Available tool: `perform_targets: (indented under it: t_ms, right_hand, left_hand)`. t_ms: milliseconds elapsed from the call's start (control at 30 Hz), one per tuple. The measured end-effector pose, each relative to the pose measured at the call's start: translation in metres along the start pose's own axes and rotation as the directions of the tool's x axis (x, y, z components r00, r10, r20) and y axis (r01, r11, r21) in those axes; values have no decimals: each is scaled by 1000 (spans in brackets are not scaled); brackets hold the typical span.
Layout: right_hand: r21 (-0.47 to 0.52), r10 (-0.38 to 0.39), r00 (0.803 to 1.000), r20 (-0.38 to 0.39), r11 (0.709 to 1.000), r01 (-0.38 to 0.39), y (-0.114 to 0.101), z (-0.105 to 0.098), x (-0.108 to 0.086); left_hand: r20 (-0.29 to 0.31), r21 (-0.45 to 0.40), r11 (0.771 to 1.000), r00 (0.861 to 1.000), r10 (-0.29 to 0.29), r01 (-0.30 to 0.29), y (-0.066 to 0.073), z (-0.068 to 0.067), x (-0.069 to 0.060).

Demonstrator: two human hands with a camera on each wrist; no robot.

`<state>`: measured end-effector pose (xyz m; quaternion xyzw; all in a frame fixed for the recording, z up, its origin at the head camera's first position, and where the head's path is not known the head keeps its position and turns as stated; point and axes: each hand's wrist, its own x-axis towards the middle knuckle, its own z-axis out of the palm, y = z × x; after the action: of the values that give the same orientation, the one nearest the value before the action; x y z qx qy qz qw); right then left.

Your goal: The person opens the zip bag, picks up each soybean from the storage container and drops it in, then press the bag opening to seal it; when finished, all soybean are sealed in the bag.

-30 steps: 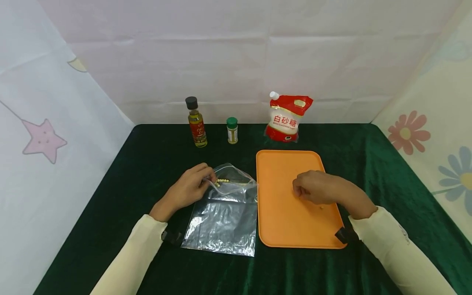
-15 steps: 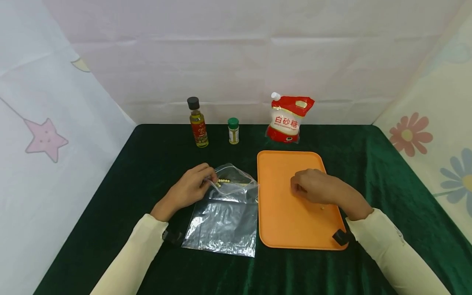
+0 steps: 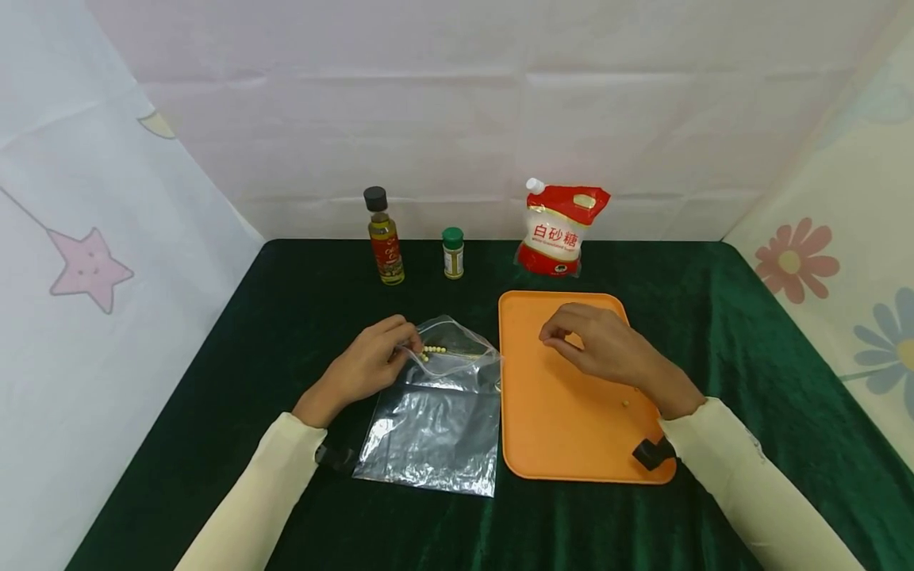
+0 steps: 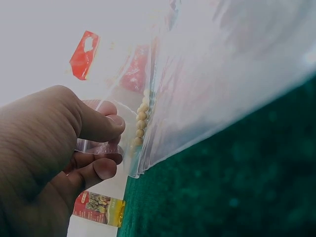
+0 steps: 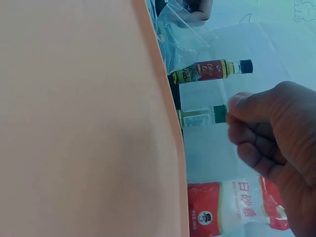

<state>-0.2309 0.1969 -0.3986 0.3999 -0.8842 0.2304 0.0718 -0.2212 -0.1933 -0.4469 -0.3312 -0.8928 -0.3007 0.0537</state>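
Note:
My left hand (image 3: pixel 373 357) pinches the upper left edge of a clear zip-lock bag (image 3: pixel 432 432), whose mouth gapes. Its thumb and fingers (image 4: pixel 106 126) grip the plastic film. Several round, pale yellow soybeans (image 3: pixel 433 350) sit in a row inside the bag, close to those fingers; the left wrist view shows them as a line of beans (image 4: pixel 141 118). Over an orange tray (image 3: pixel 564 444), my right hand (image 3: pixel 600 341) is raised, thumb and forefinger pinched together. What they pinch looks like a soybean, almost wholly hidden by the fingertips. One small bean (image 3: pixel 625 404) lies on the tray.
An oil bottle (image 3: pixel 385 246) with a black cap, a small green-capped jar (image 3: pixel 453 255) and a red and white sugar pouch (image 3: pixel 557 230) stand along the back of the table. Dark green cloth (image 3: pixel 307 285) covers the tabletop. The bag's right edge meets the tray's left side.
My right hand has lifted off the tray surface and moved left and away from me, towards the bag. The left hand keeps its grip on the bag in the same place.

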Motion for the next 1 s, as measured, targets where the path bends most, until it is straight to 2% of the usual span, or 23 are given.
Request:
perform_targets:
  t_ms: [100, 233, 467, 567, 800, 1000]
  right_hand:
    - [35, -69, 994, -87, 997, 72, 0, 6, 3]
    - [82, -150, 972, -182, 983, 167, -1, 15, 7]
    - [161, -191, 943, -272, 957, 240, -12, 25, 17]
    - [208, -188, 939, -289, 945, 254, -18, 30, 21]
    - [321, -164, 946, -280, 913, 253, -29, 46, 33]
    - [348, -181, 949, -258, 899, 266, -37, 53, 42]
  left_hand:
    - [-2, 1, 1000, 1000, 3, -3, 0, 0, 0]
    - [-2, 1, 1000, 1000, 2, -2, 0, 0, 0]
    - [-5, -3, 1000, 1000, -3, 3, 1, 0, 0]
    - [-5, -3, 1000, 1000, -2, 2, 0, 0, 1]
    - [-6, 0, 1000, 1000, 2, -2, 0, -1, 0]
    - [-2, 0, 1000, 1000, -4, 4, 1, 0, 1]
